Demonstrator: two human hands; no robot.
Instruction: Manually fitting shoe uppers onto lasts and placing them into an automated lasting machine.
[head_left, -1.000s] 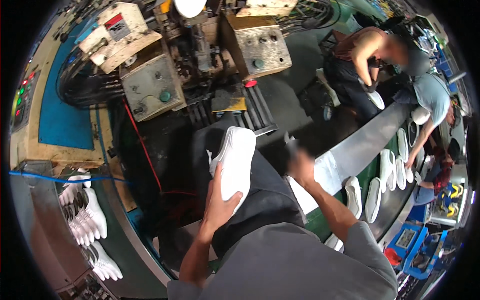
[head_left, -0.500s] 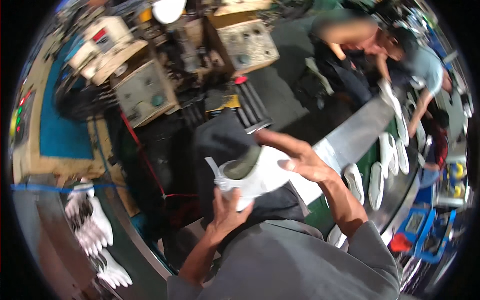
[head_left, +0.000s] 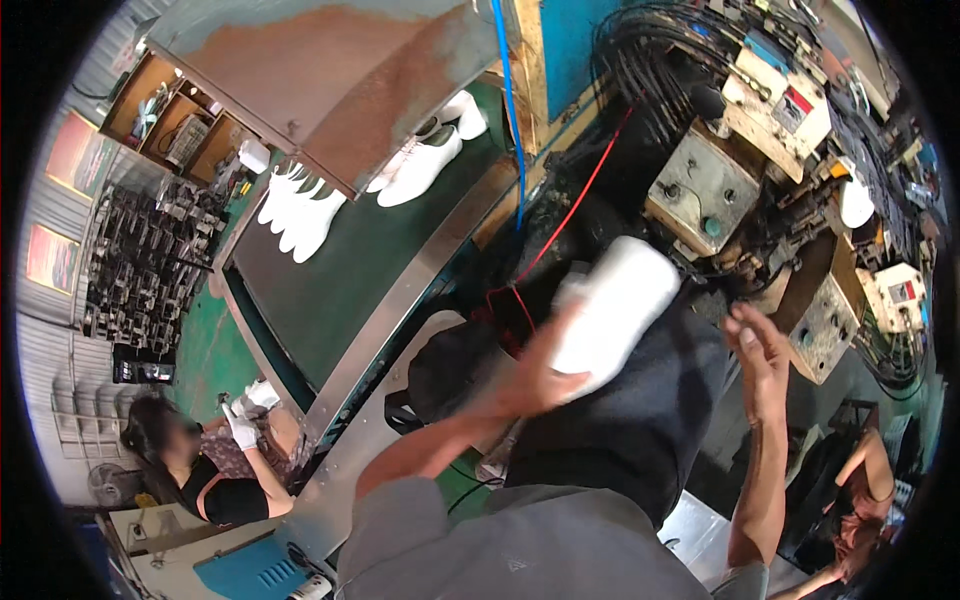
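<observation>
A white shoe [head_left: 622,312], blurred by motion, is held over my lap with its rounded end pointing away to the upper right. My left hand [head_left: 545,372] grips the end nearer me, its fingers partly hidden by the shoe and smeared. To the right, apart from the shoe, my right hand [head_left: 762,362] is raised with nothing in it, its fingers loosely bent and apart. That hand is nearest to the machine boxes with green knobs.
To the left runs a green conveyor belt [head_left: 385,265] with a metal edge, under a rusty hood [head_left: 300,70]. Several white shoes [head_left: 310,222] lie on it. Beyond the belt sits a white-gloved person [head_left: 225,450]. Machines with a control box [head_left: 703,190] and cables stand ahead right.
My view has turned left toward the conveyor belt. My right hand has let go of the shoe and moved away from it. The left hand now holds the shoe alone.
</observation>
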